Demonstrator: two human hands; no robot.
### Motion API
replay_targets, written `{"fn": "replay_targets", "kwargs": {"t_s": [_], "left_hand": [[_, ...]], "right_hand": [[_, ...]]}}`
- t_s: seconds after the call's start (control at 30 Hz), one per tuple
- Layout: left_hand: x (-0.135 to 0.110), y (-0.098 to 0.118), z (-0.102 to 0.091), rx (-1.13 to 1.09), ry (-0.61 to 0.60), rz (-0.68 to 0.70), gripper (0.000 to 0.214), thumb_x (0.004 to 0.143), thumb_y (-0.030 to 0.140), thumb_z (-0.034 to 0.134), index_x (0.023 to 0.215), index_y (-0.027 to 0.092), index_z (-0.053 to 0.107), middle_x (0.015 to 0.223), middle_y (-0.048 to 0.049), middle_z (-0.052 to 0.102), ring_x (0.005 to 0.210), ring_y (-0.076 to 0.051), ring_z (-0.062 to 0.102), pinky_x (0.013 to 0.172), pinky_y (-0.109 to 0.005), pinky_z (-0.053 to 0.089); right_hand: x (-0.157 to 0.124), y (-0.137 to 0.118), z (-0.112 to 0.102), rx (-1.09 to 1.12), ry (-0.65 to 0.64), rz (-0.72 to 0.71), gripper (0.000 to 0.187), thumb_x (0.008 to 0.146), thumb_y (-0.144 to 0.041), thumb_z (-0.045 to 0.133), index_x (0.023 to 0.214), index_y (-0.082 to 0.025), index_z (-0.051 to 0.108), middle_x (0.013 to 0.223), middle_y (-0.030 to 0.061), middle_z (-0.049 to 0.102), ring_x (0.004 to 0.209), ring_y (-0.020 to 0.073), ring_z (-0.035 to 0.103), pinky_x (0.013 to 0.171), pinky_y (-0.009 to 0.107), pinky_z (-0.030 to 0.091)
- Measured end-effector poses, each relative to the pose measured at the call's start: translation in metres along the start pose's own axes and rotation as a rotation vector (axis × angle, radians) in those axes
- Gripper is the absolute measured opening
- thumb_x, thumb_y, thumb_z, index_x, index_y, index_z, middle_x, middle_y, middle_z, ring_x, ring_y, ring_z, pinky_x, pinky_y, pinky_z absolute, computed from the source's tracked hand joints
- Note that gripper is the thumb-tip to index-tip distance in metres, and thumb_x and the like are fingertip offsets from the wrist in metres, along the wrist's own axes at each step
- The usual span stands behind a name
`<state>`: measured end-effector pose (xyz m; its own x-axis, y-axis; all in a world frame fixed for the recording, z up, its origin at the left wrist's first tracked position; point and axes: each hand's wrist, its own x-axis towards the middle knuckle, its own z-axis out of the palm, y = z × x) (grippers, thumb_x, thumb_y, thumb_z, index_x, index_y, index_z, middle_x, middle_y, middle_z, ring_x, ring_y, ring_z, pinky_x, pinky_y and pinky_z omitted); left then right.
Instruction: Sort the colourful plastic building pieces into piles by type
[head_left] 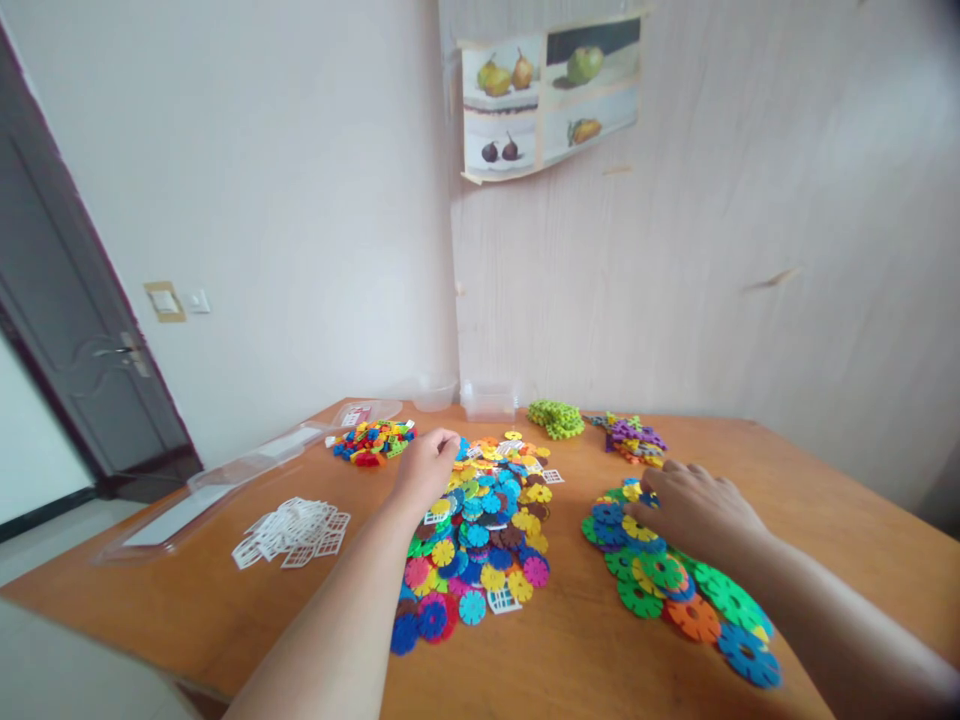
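My left hand (pixel 429 468) reaches over the far left side of a middle heap of small notched plastic discs (pixel 478 535) in many colours. Its fingers are curled together, and anything in them is hidden from me. Blue discs show right beside the fingertips. On the right, my right hand (pixel 697 508) lies over the far end of a pile of larger notched discs (pixel 664 572), green, blue, yellow and orange. The thumb stands apart from the other fingers, and nothing shows gripped. White window-shaped pieces (pixel 503 599) are mixed into the middle heap.
White lattice pieces (pixel 294 532) form a pile at left. Behind lie small coloured bricks (pixel 373 441), lime-green pieces (pixel 555 419) and purple pieces (pixel 634 437). Clear plastic boxes (pixel 489 402) stand against the wall. A long clear lid (pixel 202 500) lies along the table's left edge.
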<state>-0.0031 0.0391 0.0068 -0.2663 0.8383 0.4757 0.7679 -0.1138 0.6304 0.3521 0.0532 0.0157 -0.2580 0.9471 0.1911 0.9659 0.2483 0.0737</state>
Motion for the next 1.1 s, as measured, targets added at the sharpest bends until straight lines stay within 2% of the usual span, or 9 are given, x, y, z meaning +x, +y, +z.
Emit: {"fn": "replay_targets", "kwargs": {"t_s": [0.1, 0.2, 0.37, 0.47, 0.57, 0.73, 0.8, 0.93, 1.1], "left_hand": [[-0.005, 0.012, 0.002, -0.188, -0.047, -0.042, 0.027, 0.086, 0.035, 0.055, 0.099, 0.018, 0.071, 0.098, -0.0044, 0.075, 0.090, -0.020, 0.068, 0.080, -0.028, 0.049], [-0.011, 0.022, 0.005, -0.333, -0.128, -0.081, 0.031, 0.083, 0.031, 0.058, 0.109, 0.016, 0.068, 0.098, -0.0063, 0.074, 0.084, -0.019, 0.068, 0.075, -0.028, 0.050], [-0.023, 0.036, 0.009, -0.479, -0.288, -0.092, 0.036, 0.081, 0.026, 0.060, 0.116, 0.016, 0.062, 0.080, -0.0011, 0.067, 0.071, -0.015, 0.064, 0.067, -0.025, 0.048], [-0.031, 0.045, 0.011, -0.570, -0.413, -0.091, 0.039, 0.081, 0.025, 0.061, 0.119, 0.016, 0.058, 0.076, 0.0022, 0.062, 0.067, -0.013, 0.063, 0.067, -0.025, 0.048], [-0.039, 0.055, 0.012, -0.648, -0.571, -0.070, 0.043, 0.080, 0.023, 0.063, 0.121, 0.016, 0.055, 0.075, 0.0026, 0.060, 0.068, -0.013, 0.064, 0.068, -0.026, 0.049], [-0.052, 0.068, 0.017, -0.761, -0.763, -0.089, 0.048, 0.078, 0.020, 0.069, 0.123, 0.017, 0.053, 0.074, 0.0018, 0.061, 0.067, -0.012, 0.062, 0.065, -0.024, 0.047], [-0.056, 0.070, 0.020, -0.841, -0.832, -0.108, 0.049, 0.078, 0.022, 0.073, 0.123, 0.018, 0.053, 0.077, 0.0011, 0.062, 0.067, -0.011, 0.061, 0.067, -0.024, 0.047], [-0.059, 0.068, 0.026, -0.960, -0.944, -0.135, 0.059, 0.075, 0.026, 0.080, 0.126, 0.019, 0.049, 0.090, -0.0030, 0.066, 0.073, -0.011, 0.062, 0.070, -0.024, 0.047], [-0.059, 0.067, 0.026, -0.942, -0.965, -0.155, 0.063, 0.075, 0.030, 0.082, 0.127, 0.018, 0.048, 0.094, -0.0061, 0.068, 0.072, -0.012, 0.063, 0.070, -0.025, 0.048]], "right_hand": [[0.000, 0.001, -0.001, -0.001, -0.021, -0.003, 0.043, 0.087, -0.054, 0.051, 0.106, -0.021, 0.070, 0.111, 0.0167, 0.067, 0.106, 0.0370, 0.061, 0.081, 0.047, 0.045], [-0.001, 0.001, -0.002, -0.001, -0.019, -0.010, 0.045, 0.087, -0.056, 0.051, 0.106, -0.020, 0.071, 0.111, 0.0167, 0.068, 0.107, 0.0376, 0.061, 0.082, 0.047, 0.045], [-0.001, -0.006, -0.002, 0.089, 0.123, -0.032, 0.042, 0.090, -0.055, 0.049, 0.103, -0.022, 0.071, 0.107, 0.0140, 0.070, 0.104, 0.0340, 0.063, 0.083, 0.045, 0.046], [-0.004, -0.020, 0.000, 0.236, 0.262, -0.174, 0.036, 0.093, -0.047, 0.050, 0.109, -0.021, 0.069, 0.106, 0.0120, 0.070, 0.102, 0.0283, 0.063, 0.085, 0.041, 0.048], [-0.014, -0.040, 0.001, 0.361, 0.360, -0.352, 0.039, 0.093, -0.041, 0.054, 0.125, -0.021, 0.062, 0.110, 0.0115, 0.069, 0.103, 0.0268, 0.064, 0.088, 0.041, 0.051], [-0.035, -0.070, -0.001, 0.464, 0.328, -0.554, 0.054, 0.091, -0.035, 0.060, 0.142, -0.023, 0.048, 0.126, 0.0120, 0.064, 0.112, 0.0273, 0.061, 0.092, 0.043, 0.052], [-0.039, -0.075, -0.002, 0.489, 0.304, -0.596, 0.052, 0.091, -0.032, 0.061, 0.141, -0.025, 0.050, 0.126, 0.0105, 0.065, 0.111, 0.0261, 0.062, 0.092, 0.041, 0.053], [-0.040, -0.075, -0.003, 0.515, 0.268, -0.616, 0.035, 0.092, -0.027, 0.060, 0.127, -0.029, 0.061, 0.112, 0.0060, 0.070, 0.099, 0.0220, 0.066, 0.087, 0.037, 0.054], [-0.041, -0.074, -0.005, 0.507, 0.218, -0.609, 0.035, 0.090, -0.029, 0.063, 0.125, -0.029, 0.062, 0.108, 0.0042, 0.070, 0.094, 0.0213, 0.066, 0.085, 0.036, 0.053]]}}
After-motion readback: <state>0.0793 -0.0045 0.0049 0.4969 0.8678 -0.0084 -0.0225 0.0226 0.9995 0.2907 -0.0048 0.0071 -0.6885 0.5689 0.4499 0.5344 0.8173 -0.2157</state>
